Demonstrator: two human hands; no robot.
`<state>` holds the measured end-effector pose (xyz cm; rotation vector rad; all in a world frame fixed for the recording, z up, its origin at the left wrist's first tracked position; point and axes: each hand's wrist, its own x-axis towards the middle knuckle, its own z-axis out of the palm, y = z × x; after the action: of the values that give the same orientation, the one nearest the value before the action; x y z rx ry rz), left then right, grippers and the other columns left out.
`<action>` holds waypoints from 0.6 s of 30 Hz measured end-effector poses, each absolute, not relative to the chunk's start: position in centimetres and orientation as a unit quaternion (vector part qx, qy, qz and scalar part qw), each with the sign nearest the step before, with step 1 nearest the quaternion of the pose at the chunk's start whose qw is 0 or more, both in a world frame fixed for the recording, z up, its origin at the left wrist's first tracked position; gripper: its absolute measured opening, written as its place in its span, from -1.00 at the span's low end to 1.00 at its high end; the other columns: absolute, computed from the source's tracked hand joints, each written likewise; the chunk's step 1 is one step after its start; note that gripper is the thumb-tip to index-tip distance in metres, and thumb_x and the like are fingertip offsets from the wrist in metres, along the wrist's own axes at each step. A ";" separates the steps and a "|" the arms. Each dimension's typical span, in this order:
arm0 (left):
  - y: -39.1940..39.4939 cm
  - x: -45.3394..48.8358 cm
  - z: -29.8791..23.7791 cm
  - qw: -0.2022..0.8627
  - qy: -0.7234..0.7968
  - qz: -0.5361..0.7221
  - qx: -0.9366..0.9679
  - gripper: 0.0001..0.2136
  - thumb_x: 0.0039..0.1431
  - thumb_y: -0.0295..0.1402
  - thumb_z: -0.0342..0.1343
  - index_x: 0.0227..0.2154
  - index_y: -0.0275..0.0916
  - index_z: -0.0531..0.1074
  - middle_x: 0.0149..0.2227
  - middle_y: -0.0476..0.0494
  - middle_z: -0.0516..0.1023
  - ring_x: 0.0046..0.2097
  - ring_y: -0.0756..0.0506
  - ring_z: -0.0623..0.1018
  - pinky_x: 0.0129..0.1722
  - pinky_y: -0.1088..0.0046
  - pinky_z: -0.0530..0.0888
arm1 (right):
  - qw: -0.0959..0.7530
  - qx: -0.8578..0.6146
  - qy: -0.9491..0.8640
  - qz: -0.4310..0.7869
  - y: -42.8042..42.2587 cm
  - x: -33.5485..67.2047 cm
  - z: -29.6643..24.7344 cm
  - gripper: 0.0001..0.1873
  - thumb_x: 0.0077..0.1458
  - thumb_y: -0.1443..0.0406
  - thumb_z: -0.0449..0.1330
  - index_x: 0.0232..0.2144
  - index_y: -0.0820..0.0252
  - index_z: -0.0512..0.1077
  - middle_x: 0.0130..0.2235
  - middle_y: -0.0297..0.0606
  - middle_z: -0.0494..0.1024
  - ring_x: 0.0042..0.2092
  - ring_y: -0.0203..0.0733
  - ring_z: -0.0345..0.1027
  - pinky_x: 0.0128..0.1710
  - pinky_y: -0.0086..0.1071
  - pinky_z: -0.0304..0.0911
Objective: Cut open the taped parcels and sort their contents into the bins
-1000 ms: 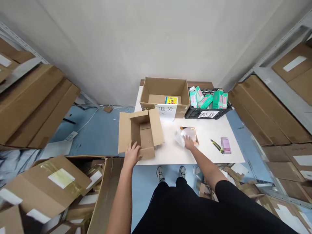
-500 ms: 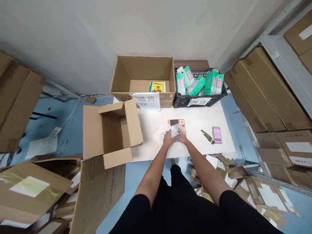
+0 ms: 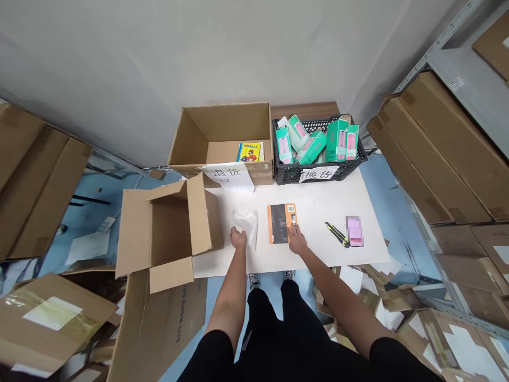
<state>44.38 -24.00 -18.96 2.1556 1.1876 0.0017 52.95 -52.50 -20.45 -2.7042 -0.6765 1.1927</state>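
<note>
My left hand (image 3: 238, 238) is closed on a clear plastic wrapper (image 3: 248, 223) lying on the white table (image 3: 318, 249). My right hand (image 3: 296, 240) rests with fingers stretched on the near right corner of an orange and dark book (image 3: 282, 223) that lies flat mid-table. An open empty cardboard box (image 3: 167, 228) stands at the table's left edge, close to my left hand.
A larger open carton (image 3: 222, 139) with a yellow book (image 3: 249, 152) stands at the back, beside a black crate (image 3: 318, 170) of green boxes. A utility knife (image 3: 337, 234) and a pink item (image 3: 353, 231) lie to the right. Stacked cartons line both sides.
My left hand left the small box, joined the right at the book, then pulled the clear wrapper off to the left. The book now lies uncovered under my right hand.
</note>
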 end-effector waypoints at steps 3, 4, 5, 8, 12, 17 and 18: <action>-25.5 43.6 -17.8 0.307 0.460 0.026 0.833 -0.52 0.25 -0.59 -0.03 0.19 -0.23 0.43 -0.05 -0.23 0.60 0.06 -0.18 0.58 0.07 0.30 0.48 | 0.021 -0.892 -0.218 0.396 -51.9 52.6 -20.2 -0.08 0.27 0.42 0.08 0.59 0.16 -0.12 0.60 -0.21 -0.47 0.60 0.09 -0.57 0.46 0.00 -0.01; -26.9 43.6 -17.5 0.301 0.444 0.032 0.843 -0.52 0.26 -0.60 -0.05 0.19 -0.23 0.44 0.00 -0.27 0.58 0.11 -0.20 0.56 0.12 0.28 0.47 | 0.017 -0.891 -0.218 0.397 -51.9 52.5 -20.2 -0.08 0.27 0.43 0.07 0.59 0.12 -0.13 0.60 -0.24 -0.48 0.60 0.07 -0.56 0.47 0.02 -0.03; -28.6 43.8 -17.4 0.293 0.412 0.036 0.862 -0.54 0.28 -0.59 -0.05 0.18 -0.24 0.46 0.06 -0.32 0.56 0.14 -0.22 0.53 0.16 0.25 0.45 | 0.014 -0.891 -0.219 0.396 -52.1 52.5 -20.2 -0.07 0.27 0.43 0.06 0.59 0.08 -0.14 0.60 -0.27 -0.48 0.60 0.05 -0.56 0.47 0.03 -0.05; -34.2 44.8 -17.4 0.291 0.245 -0.016 0.925 -0.64 0.34 -0.52 -0.03 0.05 -0.19 0.57 0.11 -0.36 0.53 0.19 -0.27 0.48 0.25 0.22 0.40 | 0.006 -0.892 -0.221 0.393 -52.7 52.4 -20.3 -0.04 0.26 0.44 0.08 0.59 0.02 -0.17 0.60 -0.30 -0.48 0.60 0.03 -0.56 0.48 0.06 -0.11; -36.9 45.8 -18.7 0.290 0.125 -0.161 0.935 -0.65 0.37 -0.30 0.10 0.16 -0.13 0.54 0.30 -0.36 0.45 0.36 -0.36 0.34 0.36 0.03 0.28 | 0.007 -0.895 -0.210 0.393 -53.5 52.3 -20.5 -0.04 0.25 0.42 0.10 0.59 -0.05 -0.13 0.61 -0.31 -0.38 0.60 0.02 -0.51 0.48 0.08 -0.09; -30.3 45.2 -20.1 0.253 0.234 -0.209 0.915 -0.48 0.45 -0.24 -0.04 0.42 -0.17 0.27 0.54 -0.36 0.09 0.55 -0.42 0.01 0.42 -0.15 0.14 | 0.002 -0.892 -0.189 0.411 -54.6 52.1 -20.8 0.00 0.22 0.42 0.12 0.59 -0.06 -0.16 0.61 -0.36 -0.43 0.60 0.10 -0.53 0.47 0.09 -0.07; -29.0 45.1 -20.1 0.255 0.224 -0.202 0.919 -0.48 0.44 -0.27 -0.03 0.41 -0.18 0.28 0.54 -0.36 0.11 0.55 -0.41 0.02 0.43 -0.13 0.14 | 0.000 -0.891 -0.190 0.413 -54.7 52.1 -20.9 0.01 0.22 0.41 0.12 0.59 -0.06 -0.18 0.61 -0.35 -0.44 0.60 0.10 -0.54 0.47 0.09 -0.06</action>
<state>45.07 -29.05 -20.14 2.4953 0.6080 -0.5477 52.08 -54.75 -20.91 -2.7979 -0.5959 1.2980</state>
